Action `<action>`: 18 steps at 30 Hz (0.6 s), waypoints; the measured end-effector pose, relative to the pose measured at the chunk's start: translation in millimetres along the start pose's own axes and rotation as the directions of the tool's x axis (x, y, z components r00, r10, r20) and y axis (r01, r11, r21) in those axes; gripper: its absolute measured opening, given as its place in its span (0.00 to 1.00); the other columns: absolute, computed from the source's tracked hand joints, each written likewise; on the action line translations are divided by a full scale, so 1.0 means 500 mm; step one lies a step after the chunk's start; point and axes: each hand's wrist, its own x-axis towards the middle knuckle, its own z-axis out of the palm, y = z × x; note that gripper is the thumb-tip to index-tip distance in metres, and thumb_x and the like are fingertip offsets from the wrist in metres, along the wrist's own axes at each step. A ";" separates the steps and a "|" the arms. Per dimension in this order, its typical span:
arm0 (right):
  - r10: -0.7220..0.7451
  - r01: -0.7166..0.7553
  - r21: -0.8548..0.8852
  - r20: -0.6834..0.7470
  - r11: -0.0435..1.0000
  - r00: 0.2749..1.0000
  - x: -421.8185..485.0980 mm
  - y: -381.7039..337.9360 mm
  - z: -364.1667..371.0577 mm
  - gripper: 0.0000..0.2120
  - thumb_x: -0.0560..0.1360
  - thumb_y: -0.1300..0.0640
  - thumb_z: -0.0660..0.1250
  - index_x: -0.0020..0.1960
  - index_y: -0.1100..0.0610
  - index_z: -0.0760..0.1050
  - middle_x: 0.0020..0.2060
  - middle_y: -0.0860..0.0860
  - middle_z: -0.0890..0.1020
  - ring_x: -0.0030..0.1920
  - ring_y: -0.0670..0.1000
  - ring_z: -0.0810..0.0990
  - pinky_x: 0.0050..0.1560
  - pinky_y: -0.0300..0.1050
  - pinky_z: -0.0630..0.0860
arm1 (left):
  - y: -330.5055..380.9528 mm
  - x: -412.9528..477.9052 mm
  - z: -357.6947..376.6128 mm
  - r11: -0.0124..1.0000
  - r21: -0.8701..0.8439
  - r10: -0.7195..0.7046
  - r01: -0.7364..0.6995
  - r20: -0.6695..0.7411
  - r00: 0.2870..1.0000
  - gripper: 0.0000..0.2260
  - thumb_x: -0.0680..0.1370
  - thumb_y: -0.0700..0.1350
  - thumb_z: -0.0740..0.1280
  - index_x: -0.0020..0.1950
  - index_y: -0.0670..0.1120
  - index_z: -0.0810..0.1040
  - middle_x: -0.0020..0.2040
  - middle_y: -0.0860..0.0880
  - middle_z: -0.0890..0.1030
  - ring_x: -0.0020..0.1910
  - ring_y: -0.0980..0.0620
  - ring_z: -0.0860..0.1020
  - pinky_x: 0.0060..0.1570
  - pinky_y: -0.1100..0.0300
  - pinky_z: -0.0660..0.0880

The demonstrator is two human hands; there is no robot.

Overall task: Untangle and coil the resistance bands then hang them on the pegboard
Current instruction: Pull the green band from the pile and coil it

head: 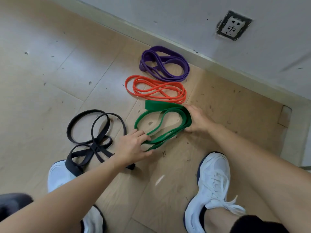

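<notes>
The right hand (197, 120) curls round the far bend of the green resistance band (158, 106), thumb underneath. The left hand (133, 146) hooks its fingers into the near loops, holding them flat on the cardboard sheet (218, 106). Just beyond lie the coiled orange band (154, 89) and then the purple band (165, 64), by the skirting. The black band (96, 145) sprawls knotted left of the left wrist, one loop draped over the left shoe (58, 175).
</notes>
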 end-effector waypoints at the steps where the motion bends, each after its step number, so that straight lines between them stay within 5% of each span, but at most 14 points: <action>1: 0.000 0.000 0.006 -0.001 1.000 1.000 -0.004 -0.002 -0.001 0.57 0.53 0.33 0.67 0.79 0.51 0.59 0.69 0.54 0.71 0.71 0.59 0.70 0.71 0.56 0.70 | -0.001 0.002 0.001 0.999 0.010 -0.036 0.036 0.040 0.999 0.21 0.69 0.65 0.73 0.56 0.54 0.82 0.50 0.56 0.80 0.50 0.52 0.78 0.35 0.62 0.68; 4: -0.052 0.052 0.004 -0.019 0.999 0.998 -0.024 -0.012 0.000 0.54 0.61 0.41 0.76 0.81 0.46 0.54 0.74 0.54 0.64 0.73 0.59 0.65 0.73 0.58 0.67 | 0.001 0.007 0.003 0.984 0.053 -0.174 0.169 0.121 0.977 0.33 0.70 0.68 0.72 0.70 0.54 0.72 0.64 0.52 0.73 0.61 0.51 0.72 0.41 0.60 0.70; 7: -0.185 0.175 -0.132 -0.061 0.976 0.981 -0.039 -0.021 0.004 0.38 0.68 0.49 0.79 0.74 0.45 0.67 0.77 0.55 0.60 0.74 0.60 0.63 0.73 0.57 0.67 | 0.006 0.014 -0.001 0.964 0.052 -0.266 0.261 0.147 0.953 0.45 0.66 0.69 0.74 0.77 0.54 0.61 0.71 0.49 0.65 0.68 0.49 0.67 0.52 0.56 0.74; 10: -0.234 0.221 -0.191 -0.043 0.956 0.971 -0.049 -0.014 0.004 0.19 0.69 0.49 0.79 0.57 0.52 0.80 0.79 0.56 0.59 0.74 0.61 0.63 0.71 0.57 0.69 | -0.013 0.019 -0.008 0.973 0.119 -0.219 0.198 0.197 0.956 0.51 0.61 0.71 0.75 0.77 0.54 0.59 0.76 0.46 0.58 0.69 0.43 0.63 0.63 0.50 0.73; 14: -0.230 0.216 -0.181 -0.061 0.959 0.971 -0.052 0.001 0.007 0.12 0.69 0.49 0.79 0.46 0.55 0.82 0.79 0.54 0.62 0.74 0.59 0.66 0.72 0.55 0.70 | -0.055 0.025 -0.014 0.979 0.167 -0.153 0.118 0.215 0.964 0.40 0.64 0.72 0.69 0.70 0.51 0.72 0.77 0.46 0.61 0.69 0.42 0.66 0.66 0.48 0.72; 18: -0.171 0.158 -0.129 -0.094 0.979 0.981 -0.049 -0.006 0.010 0.10 0.70 0.50 0.78 0.40 0.54 0.81 0.78 0.51 0.66 0.75 0.56 0.66 0.74 0.51 0.68 | -0.084 0.034 -0.020 0.997 -0.081 -0.005 0.016 0.132 0.991 0.25 0.71 0.62 0.73 0.61 0.47 0.82 0.70 0.47 0.72 0.62 0.48 0.75 0.57 0.51 0.78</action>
